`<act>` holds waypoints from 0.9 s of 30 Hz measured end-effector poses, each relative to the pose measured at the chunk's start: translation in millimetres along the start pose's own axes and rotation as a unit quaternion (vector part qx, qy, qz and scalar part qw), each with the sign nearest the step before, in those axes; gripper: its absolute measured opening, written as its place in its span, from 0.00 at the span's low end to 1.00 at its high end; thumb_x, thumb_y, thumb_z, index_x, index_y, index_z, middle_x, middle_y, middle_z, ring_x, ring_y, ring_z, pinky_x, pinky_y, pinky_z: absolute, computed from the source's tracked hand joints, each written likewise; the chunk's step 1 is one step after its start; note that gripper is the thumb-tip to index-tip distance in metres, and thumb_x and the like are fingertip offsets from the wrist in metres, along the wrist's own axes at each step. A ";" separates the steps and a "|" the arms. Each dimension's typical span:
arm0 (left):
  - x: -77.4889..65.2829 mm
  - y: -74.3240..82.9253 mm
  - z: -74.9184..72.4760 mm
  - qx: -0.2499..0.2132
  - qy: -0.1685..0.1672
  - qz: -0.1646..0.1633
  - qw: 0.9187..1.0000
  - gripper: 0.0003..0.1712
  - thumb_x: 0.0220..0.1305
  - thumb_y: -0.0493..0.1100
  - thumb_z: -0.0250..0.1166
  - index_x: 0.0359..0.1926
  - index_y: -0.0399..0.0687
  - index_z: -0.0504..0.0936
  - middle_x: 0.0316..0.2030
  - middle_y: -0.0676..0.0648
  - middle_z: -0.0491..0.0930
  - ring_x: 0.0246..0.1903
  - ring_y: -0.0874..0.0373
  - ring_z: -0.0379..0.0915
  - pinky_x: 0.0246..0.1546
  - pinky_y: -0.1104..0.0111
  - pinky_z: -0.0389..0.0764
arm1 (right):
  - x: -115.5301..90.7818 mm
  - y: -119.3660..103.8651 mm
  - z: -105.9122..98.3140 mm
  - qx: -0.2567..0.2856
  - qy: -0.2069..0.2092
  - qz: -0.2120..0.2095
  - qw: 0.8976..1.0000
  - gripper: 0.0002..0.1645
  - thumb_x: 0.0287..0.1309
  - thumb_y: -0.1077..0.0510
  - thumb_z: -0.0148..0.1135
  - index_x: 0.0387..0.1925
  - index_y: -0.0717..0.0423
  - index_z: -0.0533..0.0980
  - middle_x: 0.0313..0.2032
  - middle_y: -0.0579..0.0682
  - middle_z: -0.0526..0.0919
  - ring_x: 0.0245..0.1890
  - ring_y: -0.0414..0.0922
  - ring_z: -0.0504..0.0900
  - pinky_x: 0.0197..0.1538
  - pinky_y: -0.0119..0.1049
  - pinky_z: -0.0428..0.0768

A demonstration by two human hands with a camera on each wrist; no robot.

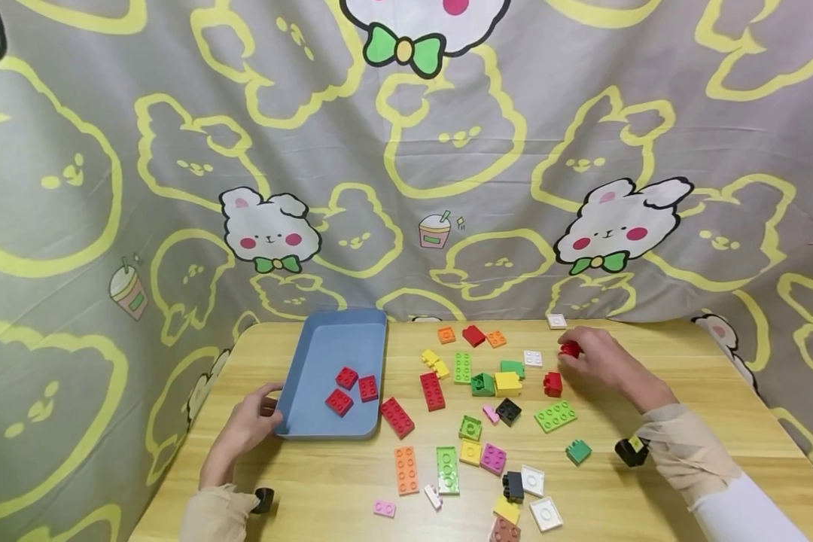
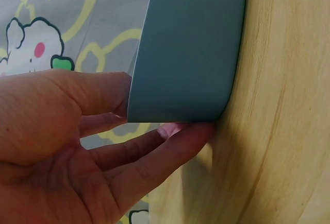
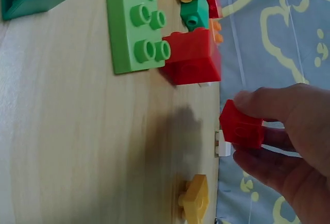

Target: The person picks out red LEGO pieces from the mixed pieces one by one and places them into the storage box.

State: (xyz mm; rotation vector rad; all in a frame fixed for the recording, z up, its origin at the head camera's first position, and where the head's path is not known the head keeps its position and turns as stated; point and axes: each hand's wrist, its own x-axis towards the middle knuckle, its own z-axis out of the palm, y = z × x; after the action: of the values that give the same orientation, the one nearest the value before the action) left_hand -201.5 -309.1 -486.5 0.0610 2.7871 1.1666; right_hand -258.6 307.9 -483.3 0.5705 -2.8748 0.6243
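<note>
In the head view my left hand (image 1: 247,425) holds the near left corner of a blue tray (image 1: 332,434). The left wrist view has the thumb over the rim of the tray (image 2: 188,54) and fingertips at its lower edge. Three red bricks (image 1: 339,402) lie inside. At the back right, my right hand (image 1: 599,360) pinches a red brick (image 1: 569,349). The right wrist view shows this red brick (image 3: 242,126) between thumb and fingers, raised off the tabletop. Another red brick (image 1: 552,384) stands on the table just left of that hand.
Loose bricks spread over the wooden table (image 1: 312,482) right of the tray, among them a lime brick (image 1: 555,415), a green brick (image 1: 578,451) and a long red brick (image 1: 397,418). A white piece (image 1: 557,321) lies by the back edge. Behind hangs a patterned curtain (image 1: 379,286).
</note>
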 end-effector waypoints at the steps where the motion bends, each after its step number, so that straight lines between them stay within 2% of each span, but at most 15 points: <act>1: -0.3 0.1 0.1 0.000 0.001 0.000 1.000 0.33 0.63 0.27 0.61 0.70 0.31 0.69 0.48 0.29 0.81 0.47 0.39 0.80 0.39 0.57 0.85 | 0.2 -1.0 -0.3 -0.001 0.008 -0.008 1.000 0.11 0.54 0.65 0.74 0.38 0.67 0.83 0.31 0.52 0.83 0.31 0.46 0.79 0.36 0.44 0.81; 3: -0.6 -0.3 0.5 0.000 0.000 -0.001 1.000 0.32 0.64 0.27 0.61 0.70 0.31 0.69 0.48 0.29 0.81 0.47 0.39 0.80 0.38 0.58 0.85 | 0.7 -2.2 0.0 -0.003 0.020 -0.021 1.000 0.08 0.52 0.66 0.76 0.32 0.63 0.82 0.29 0.50 0.82 0.29 0.45 0.79 0.34 0.42 0.81; 6: -1.0 -0.5 1.2 0.000 0.001 -0.008 1.000 0.32 0.64 0.27 0.61 0.70 0.32 0.69 0.49 0.29 0.81 0.48 0.38 0.80 0.38 0.58 0.85 | 1.5 -4.5 0.3 0.000 0.027 -0.027 0.999 0.10 0.50 0.67 0.77 0.29 0.60 0.80 0.28 0.48 0.81 0.28 0.43 0.77 0.32 0.39 0.79; 12: -0.2 0.9 0.5 0.003 0.002 -0.007 1.000 0.32 0.64 0.27 0.60 0.70 0.32 0.69 0.49 0.28 0.80 0.48 0.38 0.80 0.38 0.58 0.84 | 2.9 -11.2 -0.7 0.002 0.028 -0.030 0.999 0.09 0.51 0.65 0.77 0.30 0.60 0.81 0.28 0.47 0.81 0.28 0.42 0.77 0.31 0.37 0.79; 22: -1.1 1.8 -0.2 0.000 0.001 -0.010 1.000 0.32 0.65 0.27 0.61 0.70 0.32 0.69 0.49 0.29 0.81 0.48 0.38 0.80 0.38 0.58 0.84 | 15.8 -31.0 -6.1 -0.022 0.041 -0.074 0.996 0.08 0.52 0.64 0.77 0.29 0.59 0.82 0.27 0.47 0.81 0.27 0.42 0.77 0.31 0.39 0.80; 27: -0.5 1.1 -0.2 0.000 -0.001 -0.007 1.000 0.32 0.64 0.27 0.60 0.70 0.32 0.68 0.49 0.29 0.81 0.48 0.39 0.79 0.39 0.57 0.84 | 21.2 -39.0 -7.9 -0.025 0.044 -0.094 0.994 0.06 0.54 0.64 0.76 0.31 0.60 0.84 0.29 0.49 0.84 0.29 0.44 0.82 0.35 0.43 0.84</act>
State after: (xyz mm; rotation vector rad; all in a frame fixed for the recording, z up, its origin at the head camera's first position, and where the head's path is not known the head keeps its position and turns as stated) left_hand -201.1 -308.6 -485.6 0.0427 2.7802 1.1628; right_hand -262.3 271.3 -457.2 0.7749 -2.7052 0.5320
